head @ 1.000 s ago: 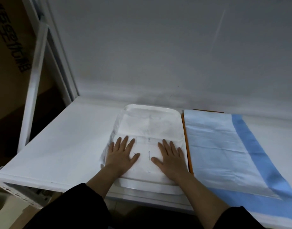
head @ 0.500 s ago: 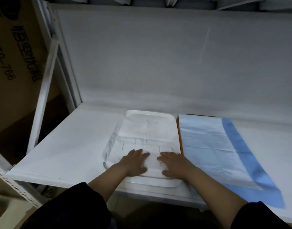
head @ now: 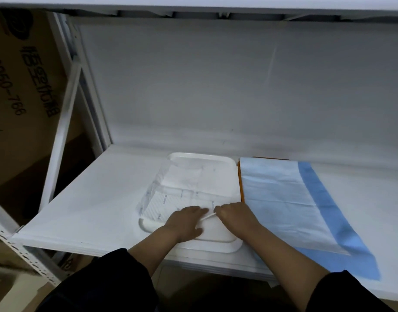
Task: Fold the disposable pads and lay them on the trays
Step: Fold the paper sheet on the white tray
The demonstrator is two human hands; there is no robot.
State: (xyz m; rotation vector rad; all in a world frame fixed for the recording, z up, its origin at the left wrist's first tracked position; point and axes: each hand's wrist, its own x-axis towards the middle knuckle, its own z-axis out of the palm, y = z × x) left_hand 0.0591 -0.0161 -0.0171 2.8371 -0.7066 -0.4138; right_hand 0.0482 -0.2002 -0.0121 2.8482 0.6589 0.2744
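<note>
Bare shelf [head: 99, 199] left of white tray [head: 202, 156]; blue pad [head: 283, 199] right.

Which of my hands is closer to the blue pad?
Right. The right hand sits on the white pad beside the blue pad's left edge; the left hand lies further left, mid-tray.

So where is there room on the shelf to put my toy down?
The biggest bare patch of the shelf lies left of the white tray, out to the rack post. A strip runs behind the tray along the back wall, and more lies right of the blue pad. The middle is crowded: the left hand and right hand are on the white pad.
</note>
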